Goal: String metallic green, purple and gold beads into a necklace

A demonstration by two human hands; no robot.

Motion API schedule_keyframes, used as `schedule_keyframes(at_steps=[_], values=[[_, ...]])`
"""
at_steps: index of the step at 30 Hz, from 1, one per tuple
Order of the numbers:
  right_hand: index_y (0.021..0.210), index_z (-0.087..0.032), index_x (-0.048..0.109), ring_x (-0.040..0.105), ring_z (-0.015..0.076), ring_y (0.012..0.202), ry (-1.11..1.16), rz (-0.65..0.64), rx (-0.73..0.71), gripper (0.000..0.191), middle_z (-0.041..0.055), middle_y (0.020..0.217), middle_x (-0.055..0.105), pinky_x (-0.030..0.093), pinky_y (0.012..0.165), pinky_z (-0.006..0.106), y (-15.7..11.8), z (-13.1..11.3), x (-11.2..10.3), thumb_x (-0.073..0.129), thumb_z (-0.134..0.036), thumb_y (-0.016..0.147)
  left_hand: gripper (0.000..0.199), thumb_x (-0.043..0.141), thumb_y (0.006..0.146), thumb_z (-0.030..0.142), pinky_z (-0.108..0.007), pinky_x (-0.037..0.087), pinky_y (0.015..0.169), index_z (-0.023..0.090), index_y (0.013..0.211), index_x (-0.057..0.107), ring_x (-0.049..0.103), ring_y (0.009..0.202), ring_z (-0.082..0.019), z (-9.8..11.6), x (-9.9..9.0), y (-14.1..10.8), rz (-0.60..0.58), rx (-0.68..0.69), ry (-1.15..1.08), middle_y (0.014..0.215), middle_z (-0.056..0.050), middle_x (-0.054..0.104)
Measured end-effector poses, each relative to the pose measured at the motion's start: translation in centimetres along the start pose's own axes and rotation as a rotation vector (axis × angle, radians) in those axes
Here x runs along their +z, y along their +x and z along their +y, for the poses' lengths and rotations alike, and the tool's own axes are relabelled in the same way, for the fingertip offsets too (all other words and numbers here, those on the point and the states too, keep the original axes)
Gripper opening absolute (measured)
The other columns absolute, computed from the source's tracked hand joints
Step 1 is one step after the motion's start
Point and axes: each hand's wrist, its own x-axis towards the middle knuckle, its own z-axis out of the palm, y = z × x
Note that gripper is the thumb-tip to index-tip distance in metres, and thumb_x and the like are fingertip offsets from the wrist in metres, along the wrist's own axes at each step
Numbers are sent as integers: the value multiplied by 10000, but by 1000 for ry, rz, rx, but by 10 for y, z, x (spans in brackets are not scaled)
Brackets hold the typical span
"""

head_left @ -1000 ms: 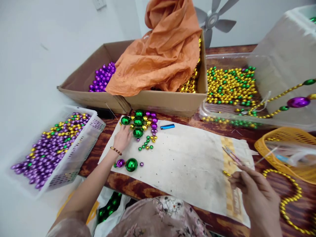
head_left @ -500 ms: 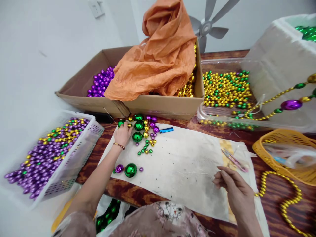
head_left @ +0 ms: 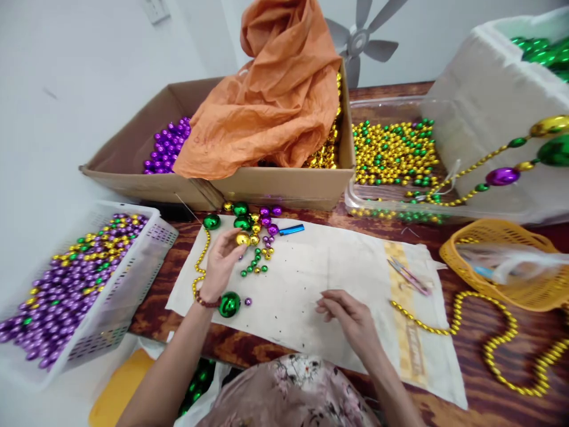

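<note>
Between the fingertips of my left hand is a large gold bead, held over the left part of the white cloth. Green beads, gold beads and purple beads lie just beyond it. A big green bead rests by my left wrist, with a small purple bead beside it. My right hand hovers over the middle of the cloth, thumb and fingertips pinched together; whatever they hold is too small to make out. A blue lighter lies at the cloth's back edge.
Behind stands a cardboard box with orange cloth over it. A white basket of beads is at left. On the right are scissors, a gold bead string, a yellow basket and a clear bin.
My left hand has come back from the far beads with a gold bead. My right hand has moved left, away from the scissors. More of both gold bead strings now shows.
</note>
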Motion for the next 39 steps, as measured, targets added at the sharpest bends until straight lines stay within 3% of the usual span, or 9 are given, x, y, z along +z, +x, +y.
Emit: schedule_keyframes(at_steps=[4, 8, 15, 24, 39], values=[[971, -168, 722, 721, 168, 584, 5, -116, -57, 291, 60, 724, 744, 537, 467, 216, -4, 6, 28, 625, -438, 928, 485, 758, 829, 248, -305, 528, 968, 281, 1297, 631, 646, 1161, -197, 15, 41, -34, -85, 14, -242, 1264, -68, 693], [1027, -171, 725, 695, 130, 545, -24, -121, -137, 243, 37, 724, 721, 494, 450, 188, -12, 18, 32, 561, -343, 977, 433, 756, 833, 225, -315, 528, 998, 272, 1258, 686, 651, 1172, -209, 19, 59, -40, -108, 22, -258, 1300, -72, 685], [986, -175, 722, 648, 97, 508, -119, -123, -252, 195, 6, 688, 687, 486, 489, 184, -18, 20, 34, 540, -245, 988, 308, 792, 800, 268, -370, 578, 922, 242, 1102, 738, 715, 994, -213, 22, 67, -36, -63, -51, -384, 1108, -63, 740], [974, -183, 708, 640, 94, 498, -124, -123, -230, 173, -8, 692, 684, 501, 520, 188, -20, 22, 41, 538, -215, 980, 299, 841, 749, 303, -432, 603, 882, 222, 1017, 736, 741, 852, -206, 35, 74, -36, -11, -148, -539, 969, -38, 749], [968, -188, 702, 626, 109, 495, -109, -121, -124, 202, 4, 678, 688, 499, 504, 210, -18, 21, 42, 532, -297, 974, 282, 814, 784, 298, -454, 570, 947, 229, 1037, 709, 743, 926, -219, 35, 75, -40, -22, -232, -619, 1018, -37, 745]])
